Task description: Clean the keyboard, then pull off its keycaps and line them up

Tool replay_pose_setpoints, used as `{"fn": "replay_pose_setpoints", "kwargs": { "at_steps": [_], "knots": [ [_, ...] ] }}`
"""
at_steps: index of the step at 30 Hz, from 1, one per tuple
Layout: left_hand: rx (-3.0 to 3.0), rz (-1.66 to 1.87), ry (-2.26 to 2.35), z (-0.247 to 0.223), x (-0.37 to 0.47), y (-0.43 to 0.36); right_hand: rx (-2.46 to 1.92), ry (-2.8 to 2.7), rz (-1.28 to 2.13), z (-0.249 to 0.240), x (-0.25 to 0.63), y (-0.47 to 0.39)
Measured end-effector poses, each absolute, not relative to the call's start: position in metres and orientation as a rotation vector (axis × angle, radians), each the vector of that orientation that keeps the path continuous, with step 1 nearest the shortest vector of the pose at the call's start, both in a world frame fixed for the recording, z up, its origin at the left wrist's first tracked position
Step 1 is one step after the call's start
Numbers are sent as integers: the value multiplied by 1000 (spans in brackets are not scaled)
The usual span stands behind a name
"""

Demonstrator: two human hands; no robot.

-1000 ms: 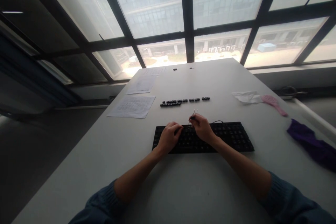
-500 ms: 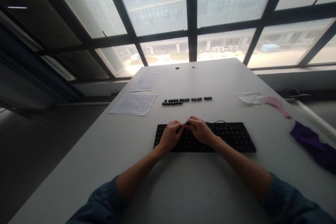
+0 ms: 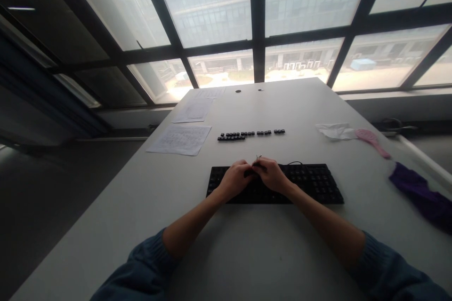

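A black keyboard [image 3: 310,183] lies across the white table, and both hands are over its upper left half. My left hand [image 3: 237,178] is closed, its fingertips meeting those of the other hand; what they grip, if anything, is too small to name. My right hand [image 3: 271,175] pinches a small thin tool [image 3: 259,157], whose wire-like tip sticks up above the fingers. Beyond the keyboard stand rows of loose black keycaps [image 3: 235,136], several in each of the longer groups.
Written sheets of paper [image 3: 180,139] lie on the left of the table [image 3: 282,254]. To the right are a white tissue [image 3: 337,131], a pink hairbrush [image 3: 369,137] and a purple cloth [image 3: 420,190]. Large windows rise behind the far edge.
My left hand has moved slightly right, closer against the right hand. The small tool's tip has shifted a little to the right and up. The keyboard and keycaps look unchanged.
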State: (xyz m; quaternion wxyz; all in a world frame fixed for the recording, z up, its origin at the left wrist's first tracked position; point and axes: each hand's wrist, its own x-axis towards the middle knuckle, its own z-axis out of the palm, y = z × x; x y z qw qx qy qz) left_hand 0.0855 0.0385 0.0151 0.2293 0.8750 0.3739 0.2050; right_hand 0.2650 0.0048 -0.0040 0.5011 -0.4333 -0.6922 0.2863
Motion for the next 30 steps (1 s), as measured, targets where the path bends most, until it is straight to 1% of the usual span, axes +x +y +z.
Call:
{"fn": "replay_pose_setpoints", "kwargs": {
  "at_steps": [6, 12, 19, 26, 30],
  "knots": [
    [2439, 639, 1080, 6, 86, 32, -1026, -1648, 729, -4, 268, 4],
    [2383, 694, 1077, 5, 88, 31, -1077, -1461, 866, -7, 269, 8],
    [2341, 804, 1058, 5, 88, 32, -1114, -1353, 869, -9, 270, 10],
    [2508, 798, 907, 7, 89, 31, -1133, -1298, 869, -9, 269, 11],
    [2467, 855, 906, 11, 89, 28, -1187, -1291, 840, -9, 269, 13]
  ]
}}
